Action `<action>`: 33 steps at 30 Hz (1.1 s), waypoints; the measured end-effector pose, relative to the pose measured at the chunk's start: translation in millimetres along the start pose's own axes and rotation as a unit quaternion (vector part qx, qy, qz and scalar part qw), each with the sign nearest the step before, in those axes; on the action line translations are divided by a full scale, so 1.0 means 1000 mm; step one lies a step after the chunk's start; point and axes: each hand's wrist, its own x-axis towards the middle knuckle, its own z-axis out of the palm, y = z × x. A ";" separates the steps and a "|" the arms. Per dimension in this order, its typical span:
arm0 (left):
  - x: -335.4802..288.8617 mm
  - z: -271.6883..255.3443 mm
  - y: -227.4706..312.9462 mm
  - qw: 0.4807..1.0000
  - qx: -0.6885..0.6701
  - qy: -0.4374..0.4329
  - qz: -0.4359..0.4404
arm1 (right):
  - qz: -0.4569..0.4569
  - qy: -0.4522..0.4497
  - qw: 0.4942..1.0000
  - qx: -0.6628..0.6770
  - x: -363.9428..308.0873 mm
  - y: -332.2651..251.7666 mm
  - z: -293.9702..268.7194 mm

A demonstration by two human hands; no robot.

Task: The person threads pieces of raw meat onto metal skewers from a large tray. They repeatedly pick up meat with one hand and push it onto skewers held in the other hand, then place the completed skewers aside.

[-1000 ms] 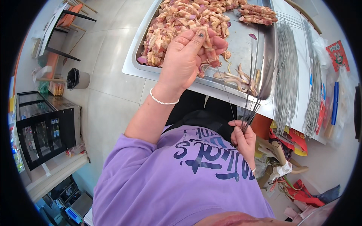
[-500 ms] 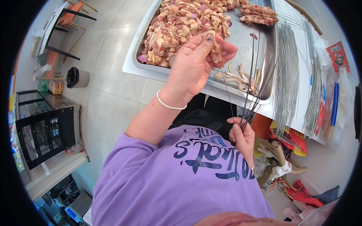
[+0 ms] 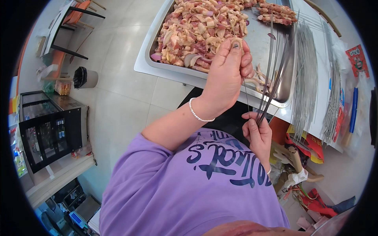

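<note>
My left hand [image 3: 225, 76], with a white beaded bracelet on the wrist, is closed around a piece of raw meat [image 3: 237, 40] on a thin metal skewer [image 3: 247, 96]. The skewer's tip sticks out beyond the fingers, over a heap of cut raw meat with onion [image 3: 187, 35] in a steel tray [image 3: 171, 70]. Nearer my body, my right hand [image 3: 258, 135] is closed on the skewer's lower end and a fanned bundle of metal skewers [image 3: 271, 92]. Most of the held meat is hidden by my left fingers.
Threaded meat skewers [image 3: 277, 15] lie at the tray's far right. Pale strips [image 3: 260, 82] rest in its near corner, partly behind my left hand. Many bare metal skewers [image 3: 305, 78] cover the table to the right. A bin [image 3: 90, 79] stands on the floor at left.
My left hand has slid along the skewer with the meat, and the tip now shows beyond the fingers. My right hand keeps its hold. The whole view has shifted slightly.
</note>
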 end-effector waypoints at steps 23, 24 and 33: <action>0.027 -0.049 0.087 0.397 0.861 -0.167 0.271 | -0.039 0.061 0.996 0.047 -0.003 -0.005 -0.013; 0.028 -0.047 0.084 0.377 0.871 -0.166 0.267 | -0.039 0.064 0.996 0.045 -0.004 -0.005 -0.013; 0.036 -0.042 0.110 0.468 0.847 -0.191 0.167 | -0.022 0.080 0.996 0.033 -0.010 -0.004 -0.020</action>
